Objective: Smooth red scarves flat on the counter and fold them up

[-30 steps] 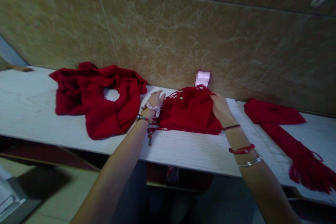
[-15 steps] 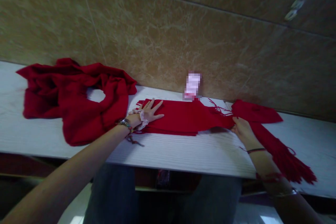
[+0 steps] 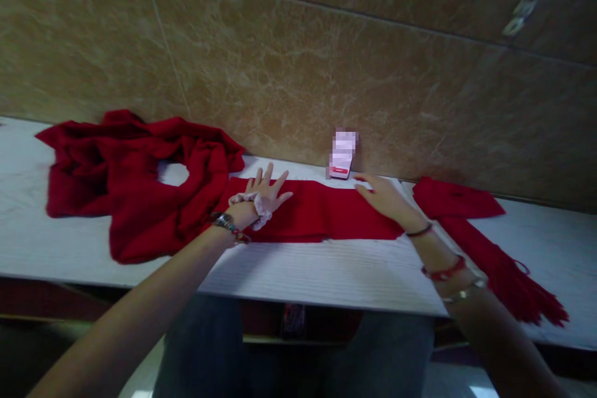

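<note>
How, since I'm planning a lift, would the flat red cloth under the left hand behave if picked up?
The flat red cloth is probably floppy: the similar bunched red fabric beside it slumps in folds. It seems light, lying in thin layers. Being flat on the white surface, it is unlikely to roll.

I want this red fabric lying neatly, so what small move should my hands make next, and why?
I'd probably sweep the open right hand lightly rightward over the flat strip of red fabric, since a crease or step crosses its middle. The spread left hand lies over the left part, so it could likely steady that side.
</note>
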Available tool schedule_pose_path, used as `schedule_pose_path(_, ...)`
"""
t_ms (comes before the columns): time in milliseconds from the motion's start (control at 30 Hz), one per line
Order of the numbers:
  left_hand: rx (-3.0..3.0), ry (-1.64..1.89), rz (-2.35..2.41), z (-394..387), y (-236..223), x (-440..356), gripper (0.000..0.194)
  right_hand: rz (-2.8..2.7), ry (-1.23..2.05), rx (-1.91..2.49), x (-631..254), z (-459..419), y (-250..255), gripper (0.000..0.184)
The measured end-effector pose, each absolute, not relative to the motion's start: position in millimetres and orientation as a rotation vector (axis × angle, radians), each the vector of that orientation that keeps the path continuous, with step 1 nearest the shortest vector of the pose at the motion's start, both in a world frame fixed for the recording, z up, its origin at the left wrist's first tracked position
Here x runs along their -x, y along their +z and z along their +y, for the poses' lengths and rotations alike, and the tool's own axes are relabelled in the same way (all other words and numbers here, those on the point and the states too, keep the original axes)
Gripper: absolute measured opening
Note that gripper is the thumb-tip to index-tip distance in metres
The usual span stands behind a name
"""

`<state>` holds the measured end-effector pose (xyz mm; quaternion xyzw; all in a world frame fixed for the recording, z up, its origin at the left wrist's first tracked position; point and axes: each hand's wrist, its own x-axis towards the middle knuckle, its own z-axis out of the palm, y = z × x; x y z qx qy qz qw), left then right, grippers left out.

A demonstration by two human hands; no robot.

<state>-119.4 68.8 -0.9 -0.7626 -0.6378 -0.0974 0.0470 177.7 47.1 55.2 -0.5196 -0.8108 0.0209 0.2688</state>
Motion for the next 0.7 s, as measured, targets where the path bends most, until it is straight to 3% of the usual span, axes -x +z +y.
schedule_pose_path(100, 2.304, -0.339, -1.991, 64.7, -12.1, 108.4, 0.059, -2.483, 0.193, 1.239, -141.7, 67.2, 19.3, 0.037)
schedule_pose_path(233, 2.337, -0.338, -1.960, 64.4, -21.1, 118.1, 0.057, -2.418, 0.134, 1.631, -158.5, 77.7, -18.9, 0.040)
schedule_pose_path(500, 2.366, -0.233, -1.919, 79.3, -25.6, 140.3, 0.058, -2.026, -0.133, 2.146, -252.0, 73.3, -12.1, 0.038)
schedule_pose_path(600, 2.354, -0.250, -1.859, 84.2, -31.9, 152.9, 0.057, -1.988, -0.273, 2.013, -251.0, 72.8, -2.7, 0.039)
schedule_pose_path(700, 2.324, -0.290, -1.838, 86.6, -34.0, 159.3, 0.057, -2.187, -0.186, 1.574, -225.8, 70.2, 1.4, 0.039)
